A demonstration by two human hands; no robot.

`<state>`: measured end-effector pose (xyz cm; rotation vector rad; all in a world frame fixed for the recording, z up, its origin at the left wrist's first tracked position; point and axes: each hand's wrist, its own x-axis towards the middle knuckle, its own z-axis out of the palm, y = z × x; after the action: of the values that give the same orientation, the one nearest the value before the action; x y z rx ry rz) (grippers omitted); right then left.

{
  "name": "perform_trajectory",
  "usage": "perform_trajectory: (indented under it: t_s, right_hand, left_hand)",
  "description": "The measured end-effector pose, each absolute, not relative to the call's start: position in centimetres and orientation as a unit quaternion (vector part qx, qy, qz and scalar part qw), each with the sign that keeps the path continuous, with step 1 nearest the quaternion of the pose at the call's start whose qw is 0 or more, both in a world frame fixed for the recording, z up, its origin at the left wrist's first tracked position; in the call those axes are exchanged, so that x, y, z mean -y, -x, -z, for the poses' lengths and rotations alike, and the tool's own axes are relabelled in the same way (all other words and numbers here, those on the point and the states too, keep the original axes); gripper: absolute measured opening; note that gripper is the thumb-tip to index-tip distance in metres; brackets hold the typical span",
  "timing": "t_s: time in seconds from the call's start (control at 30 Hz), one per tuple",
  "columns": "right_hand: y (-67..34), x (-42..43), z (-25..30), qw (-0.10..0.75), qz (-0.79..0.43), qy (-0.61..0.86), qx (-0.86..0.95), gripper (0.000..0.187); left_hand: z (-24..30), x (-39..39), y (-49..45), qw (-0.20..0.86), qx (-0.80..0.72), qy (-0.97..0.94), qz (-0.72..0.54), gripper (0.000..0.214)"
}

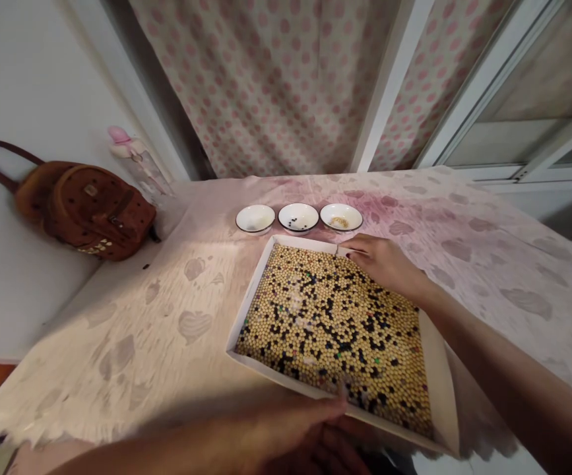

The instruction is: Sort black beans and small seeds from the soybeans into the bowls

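Between the two hands, head view: one shallow white rectangular tray (438,369), filled edge to edge with a mixed layer of small round yellow and black beans (330,323), plus a few coloured specks.

Left hand (305,435): at the tray's near rim, low in the picture and partly cut off. Thumb lies over the rim, fingers curl beneath it, so it is clamped on the tray's edge. Blur hides how firmly.

Right hand (384,264): at the tray's far right corner, palm down on the beans. Fingers are stretched, close together, pointing toward the far rim. Nothing shows pinched between them.

Just beyond the right hand's fingertips, three small round white enamel bowls with dark rims, in a row, close to the tray's far rim:
- nearest bowl (352,212): a small heap of pale grains;
- middle bowl (310,212): a few black beans;
- farthest bowl (255,214): almost bare; contents too small to tell.

Progress, as a judgement: only a handful of pieces lie apart in the bowls. The bulk lies mixed in the tray, so nearly all is left.

Under everything: pale pink tablecloth with heart print (117,343).

Well apart from the left hand, against the wall: brown studded leather backpack (88,208); beside it a clear bottle with pink cap (134,158).

Beyond the bowls: pink-dotted curtain (276,79).
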<state>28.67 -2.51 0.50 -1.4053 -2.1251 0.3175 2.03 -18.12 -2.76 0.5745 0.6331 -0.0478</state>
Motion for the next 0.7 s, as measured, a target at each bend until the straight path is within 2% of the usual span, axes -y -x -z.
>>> perform_trajectory:
  t_s: [0.23,0.37,0.47,0.53,0.6,0.7]
  right_hand:
    - [-28.4,1.7,0.6,0.265,-0.145,0.533,0.79,0.034]
    - [-29.4,1.9,0.3,0.264,-0.146,0.537,0.788,0.032]
    - [-31.5,3.0,-0.1,0.261,-0.078,0.587,0.762,0.031]
    - [-33.4,4.1,-0.3,0.242,-0.016,0.629,0.738,0.032]
    - [-35.1,5.5,-0.2,0.201,0.023,0.671,0.713,0.031]
    - [-36.7,7.5,0.4,0.131,0.021,0.722,0.679,0.032]
  left_hand:
    - [-3.1,14.7,1.0,0.79,-0.29,-0.538,0.047,0.048]
    - [-5.2,10.2,2.9,0.635,-0.441,-0.624,-0.11,0.043]
    - [-4.2,5.7,3.7,0.392,-0.518,-0.712,-0.268,0.032]
    - [-2.7,2.9,3.7,0.265,-0.551,-0.731,-0.303,0.034]
    - [-1.1,0.6,3.4,0.213,-0.573,-0.737,-0.287,0.038]
    - [0.6,-1.4,2.5,0.205,-0.579,-0.754,-0.234,0.03]
